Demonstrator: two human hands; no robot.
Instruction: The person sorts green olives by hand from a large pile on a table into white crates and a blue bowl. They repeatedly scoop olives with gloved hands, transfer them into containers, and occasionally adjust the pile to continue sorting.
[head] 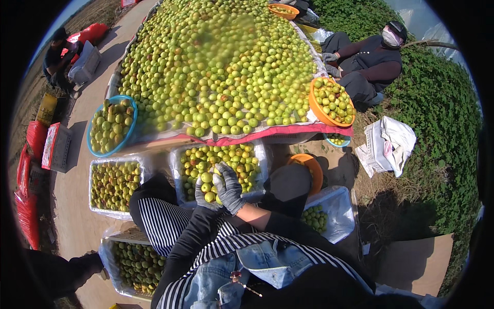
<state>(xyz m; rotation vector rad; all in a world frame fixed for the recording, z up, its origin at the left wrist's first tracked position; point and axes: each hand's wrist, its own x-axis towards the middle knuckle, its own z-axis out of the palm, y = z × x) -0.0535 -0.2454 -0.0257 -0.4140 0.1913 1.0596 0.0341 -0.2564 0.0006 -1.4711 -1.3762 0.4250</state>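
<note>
My left hand point(205, 195) and my right hand point(228, 187), both in grey knit gloves, cup several green jujube-like fruits point(208, 188) between them. They are over a plastic-lined white crate point(262, 162) holding more green and reddish fruits point(243, 166). Beyond it, a large heap of the same fruits point(231, 85) covers a raised surface with a cloth that has a red edge point(185, 138). A blue basin point(133, 116) of fruits sits at the heap's near left corner, an orange basin point(326, 119) of fruits at its near right corner.
Left of my knees stand a lined crate point(92, 185) and another filled crate point(110, 266). On my right are an orange basin point(317, 174) and a part-filled lined crate point(341, 216). A seated person point(370, 58) is at right, another person point(58, 58) at far left; a leg point(73, 270) shows lower left.
</note>
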